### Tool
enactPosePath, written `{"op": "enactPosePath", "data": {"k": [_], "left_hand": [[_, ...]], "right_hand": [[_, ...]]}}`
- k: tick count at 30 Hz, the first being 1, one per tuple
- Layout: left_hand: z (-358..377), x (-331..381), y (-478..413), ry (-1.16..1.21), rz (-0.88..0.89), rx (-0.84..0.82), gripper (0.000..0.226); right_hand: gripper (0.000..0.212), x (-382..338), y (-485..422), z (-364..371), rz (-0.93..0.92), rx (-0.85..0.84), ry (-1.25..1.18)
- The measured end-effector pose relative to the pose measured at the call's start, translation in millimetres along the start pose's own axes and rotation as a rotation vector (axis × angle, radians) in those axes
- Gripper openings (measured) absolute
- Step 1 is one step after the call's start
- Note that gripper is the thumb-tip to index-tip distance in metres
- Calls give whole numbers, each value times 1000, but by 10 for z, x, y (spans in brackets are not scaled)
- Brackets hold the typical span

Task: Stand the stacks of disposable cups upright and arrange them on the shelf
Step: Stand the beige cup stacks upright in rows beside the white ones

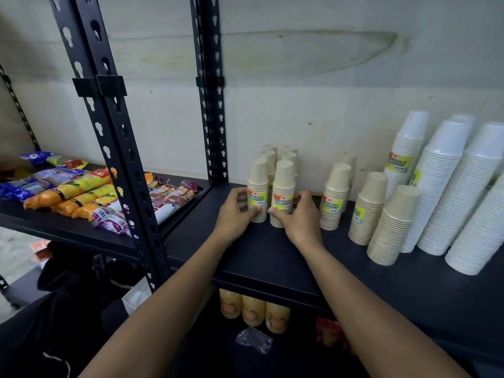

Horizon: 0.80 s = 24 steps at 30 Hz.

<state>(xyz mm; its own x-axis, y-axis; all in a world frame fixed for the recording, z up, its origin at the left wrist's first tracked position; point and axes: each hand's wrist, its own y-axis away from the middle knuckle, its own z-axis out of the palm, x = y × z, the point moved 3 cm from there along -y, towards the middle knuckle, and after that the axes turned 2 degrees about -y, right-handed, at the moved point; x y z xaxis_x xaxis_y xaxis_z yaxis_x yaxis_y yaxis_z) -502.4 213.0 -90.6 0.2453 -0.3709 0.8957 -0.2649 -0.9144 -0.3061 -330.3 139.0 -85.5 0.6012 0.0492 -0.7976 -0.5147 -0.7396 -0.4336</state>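
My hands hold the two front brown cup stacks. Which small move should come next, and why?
Probably ease both back against the stacks behind, then let go. The left hand holds the left front stack, the right hand the right front stack; both already stand upright, side by side.

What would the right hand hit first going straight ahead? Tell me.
The right hand grips the right front tan cup stack; pushed on, that stack would likely meet the rear stacks.

Matt tan paper cup stacks (257,192) and smooth white cup stacks (441,186) on a matt black metal shelf (272,255); glossy plastic snack packets (81,192) alongside.
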Motion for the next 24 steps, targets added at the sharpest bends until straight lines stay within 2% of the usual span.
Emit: {"op": "enactPosePath", "data": {"k": [6, 9, 14, 24], "left_hand": [[23, 12, 20, -13, 12, -33, 61], [25, -6, -7, -21, 3, -37, 60], [42, -105, -66, -35, -18, -67, 60], [74, -133, -87, -33, 11, -90, 56]], "right_hand": [[84, 69, 52, 9, 11, -94, -38], [79, 94, 41, 9, 43, -135, -3], [67, 118, 26, 37, 40, -92, -2], [61, 157, 16, 85, 37, -65, 49]]}}
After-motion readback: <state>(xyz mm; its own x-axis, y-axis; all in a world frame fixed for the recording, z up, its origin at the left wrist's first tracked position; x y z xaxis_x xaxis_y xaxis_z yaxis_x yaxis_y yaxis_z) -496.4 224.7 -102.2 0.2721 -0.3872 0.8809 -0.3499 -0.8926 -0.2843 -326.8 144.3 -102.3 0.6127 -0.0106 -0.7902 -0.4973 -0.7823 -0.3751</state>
